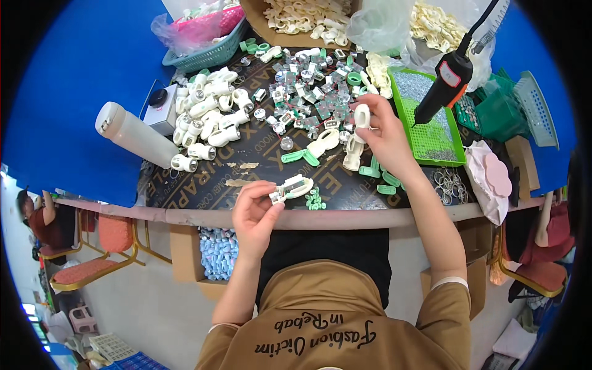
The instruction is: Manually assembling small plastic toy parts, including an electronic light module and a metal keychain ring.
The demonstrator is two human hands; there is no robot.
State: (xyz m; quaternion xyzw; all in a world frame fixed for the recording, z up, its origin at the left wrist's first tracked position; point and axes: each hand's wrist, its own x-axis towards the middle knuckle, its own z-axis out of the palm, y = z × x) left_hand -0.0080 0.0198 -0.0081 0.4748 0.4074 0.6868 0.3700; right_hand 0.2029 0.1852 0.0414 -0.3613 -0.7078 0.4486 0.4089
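My left hand (254,213), near the table's front edge, pinches a cream plastic flashlight half-shell (301,187) with a loop handle and a shiny part lying in it. My right hand (388,135), further off and to the right, has thumb and fingers closed on a cream flashlight shell piece (362,116) with an oval loop. Just below that piece another cream half-shell (353,154) lies on the table. Small green buttons (315,200) sit beside the left-hand half-shell. Green oval pieces (301,157) lie between my hands, next to a cream shell (324,142).
Assembled white flashlights (209,108) are heaped at left by a white bottle (135,135). Loose circuit assemblies (308,92) cover the middle. An electric screwdriver (447,83) hangs over a green screw tray (459,154). Metal rings (449,187) lie at right; a box of shells (262,28) stands behind.
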